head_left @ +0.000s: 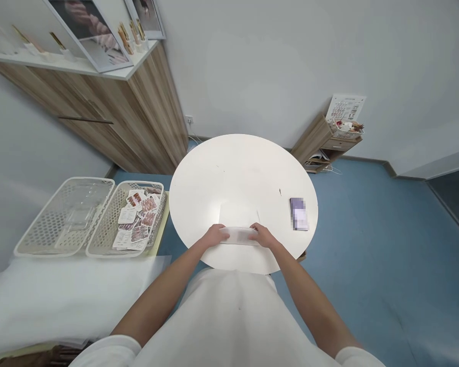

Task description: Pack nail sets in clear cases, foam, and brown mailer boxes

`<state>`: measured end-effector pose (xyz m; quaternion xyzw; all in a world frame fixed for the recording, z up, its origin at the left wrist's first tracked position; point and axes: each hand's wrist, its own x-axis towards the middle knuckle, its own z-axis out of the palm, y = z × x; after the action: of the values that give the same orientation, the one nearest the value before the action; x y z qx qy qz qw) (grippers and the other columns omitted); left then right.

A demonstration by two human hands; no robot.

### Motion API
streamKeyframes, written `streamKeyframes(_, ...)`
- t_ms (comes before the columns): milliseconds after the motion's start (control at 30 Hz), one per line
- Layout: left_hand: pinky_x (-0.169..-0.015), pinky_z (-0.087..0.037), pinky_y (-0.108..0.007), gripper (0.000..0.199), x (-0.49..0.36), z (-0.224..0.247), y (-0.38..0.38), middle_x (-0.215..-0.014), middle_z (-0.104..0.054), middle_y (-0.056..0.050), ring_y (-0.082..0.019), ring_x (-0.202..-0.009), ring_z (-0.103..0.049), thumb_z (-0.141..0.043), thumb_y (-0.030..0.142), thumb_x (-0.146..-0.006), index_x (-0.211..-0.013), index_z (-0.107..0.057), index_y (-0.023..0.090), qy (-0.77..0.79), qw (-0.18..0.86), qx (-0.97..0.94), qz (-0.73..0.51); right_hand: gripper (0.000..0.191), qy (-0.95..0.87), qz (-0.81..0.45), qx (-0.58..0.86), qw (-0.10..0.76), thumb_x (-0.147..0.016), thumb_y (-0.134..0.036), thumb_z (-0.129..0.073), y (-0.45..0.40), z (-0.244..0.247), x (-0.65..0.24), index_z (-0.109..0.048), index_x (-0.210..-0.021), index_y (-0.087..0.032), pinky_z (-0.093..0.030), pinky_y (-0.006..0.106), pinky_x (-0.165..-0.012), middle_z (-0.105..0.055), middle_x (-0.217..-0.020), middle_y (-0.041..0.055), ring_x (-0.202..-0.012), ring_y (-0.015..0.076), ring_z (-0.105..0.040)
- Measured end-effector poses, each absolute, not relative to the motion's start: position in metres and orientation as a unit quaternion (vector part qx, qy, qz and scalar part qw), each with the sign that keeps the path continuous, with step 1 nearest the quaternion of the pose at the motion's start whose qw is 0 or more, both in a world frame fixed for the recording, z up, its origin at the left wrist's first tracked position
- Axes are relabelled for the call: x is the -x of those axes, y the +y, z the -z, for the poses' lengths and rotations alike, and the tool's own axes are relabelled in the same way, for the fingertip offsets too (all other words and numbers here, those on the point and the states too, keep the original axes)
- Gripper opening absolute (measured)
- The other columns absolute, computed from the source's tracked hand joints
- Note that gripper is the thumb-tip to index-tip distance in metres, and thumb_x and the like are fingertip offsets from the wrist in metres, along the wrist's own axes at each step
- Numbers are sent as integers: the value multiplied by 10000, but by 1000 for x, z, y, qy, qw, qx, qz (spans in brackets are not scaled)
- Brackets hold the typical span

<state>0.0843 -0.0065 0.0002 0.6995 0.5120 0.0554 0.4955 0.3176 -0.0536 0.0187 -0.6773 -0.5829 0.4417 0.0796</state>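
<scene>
Both hands are at the near part of a white round table (237,158). My left hand (214,235) grips the left end of a pale, translucent, flat strip-like piece (239,235), fingers closed on its edge. The other end is held by my right hand (263,235), thumb and fingers closed around it. It looks like folded plastic film or a box side; I cannot tell which. Just beyond it, a whitish rectangular sheet or box part (237,211) spreads on the tabletop, its edges faint against the white surface.
A blurred purple item (299,214) lies at the table's right. To the left stand a white basket of printed cards (137,219), a second white basket (67,219) and clear plastic sheeting (61,295). A wooden cabinet (153,107) and a small shelf unit (309,140) stand behind.
</scene>
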Motion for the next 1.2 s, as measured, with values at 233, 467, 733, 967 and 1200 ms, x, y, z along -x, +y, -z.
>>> streamKeyframes(233,-534,-410,-241,228,-81,12,-8,-671,-576,-9,-146,-615,-552,-541,368,-691,-765,-557,153,605,577,-541,-92,223,-524,-462,701,143,-788,-300,-418,-55,-6,-323,-539,-960,-228,-427,300,-746,-596,-962,16,-870,169,-552)
streamKeyframes(467,-791,-436,-326,564,-88,-9,-17,-1081,-526,-110,-197,-912,-537,-505,410,-736,-1210,-349,148,671,383,-621,-126,490,-502,-323,775,209,-760,-318,-475,-70,8,-326,-379,-1219,-178,-361,378,-905,-409,-1203,114,-1119,239,-395)
streamKeyframes(733,-1004,-177,-438,571,-129,-17,-38,-1389,-268,-102,-289,-1267,-213,-498,357,-751,-1277,-317,226,389,240,-888,44,540,-466,-404,775,135,-660,-367,-580,-50,5,-326,-438,-1152,-198,-402,327,-802,-503,-978,59,-939,209,-494)
streamKeyframes(967,-984,-203,-423,602,-118,-11,-42,-1380,-286,-102,-278,-1253,-238,-527,351,-724,-1278,-321,236,364,222,-903,46,466,-431,-431,762,217,-592,-357,-624,-67,0,-317,-457,-1009,-232,-430,300,-745,-500,-1032,38,-913,177,-517)
streamKeyframes(1200,-977,-231,-421,668,-106,-6,-64,-1409,-231,-94,-273,-1274,-198,-546,345,-697,-1300,-280,240,362,237,-900,49,330,-344,-493,765,229,-608,-334,-603,-102,3,-311,-482,-881,-194,-417,241,-548,-516,-695,-22,-603,124,-525)
